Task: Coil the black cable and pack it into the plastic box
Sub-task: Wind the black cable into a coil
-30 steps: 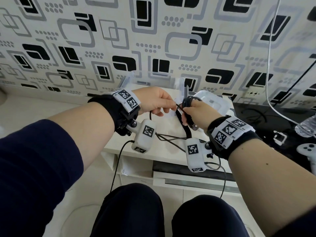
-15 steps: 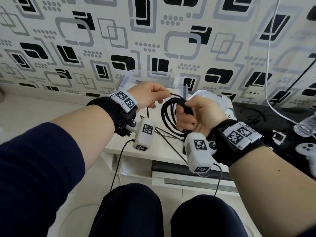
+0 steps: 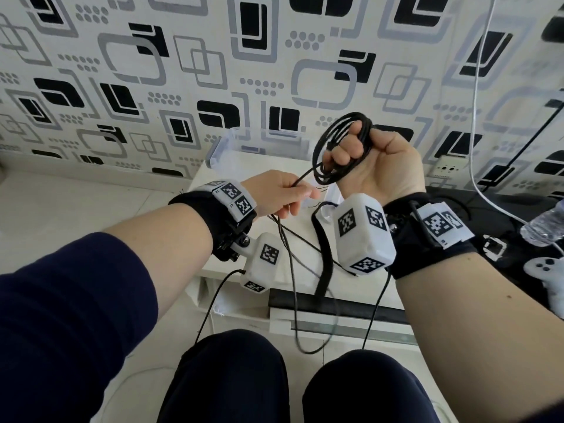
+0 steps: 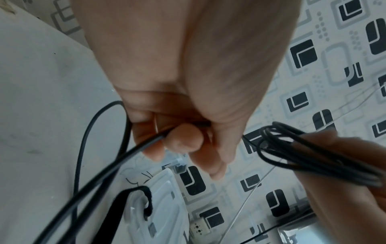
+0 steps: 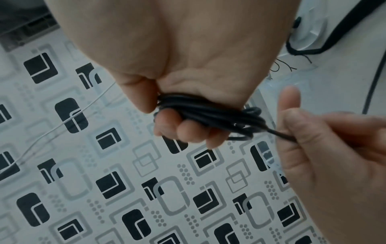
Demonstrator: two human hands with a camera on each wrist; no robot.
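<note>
Your right hand point(image 3: 374, 166) fists the raised coil point(image 3: 338, 148), left hand point(image 3: 280, 193) pinches the cable's loose tail; it's light, floppy, springy, so grip all loops together.

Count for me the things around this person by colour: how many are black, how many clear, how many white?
Black: 2, the black cable coiled in the right hand and fed by the left hand, and the flat black strap.
Clear: 2, the plastic box and the water bottle.
White: 1, the game controller.
Total: 5.
</note>
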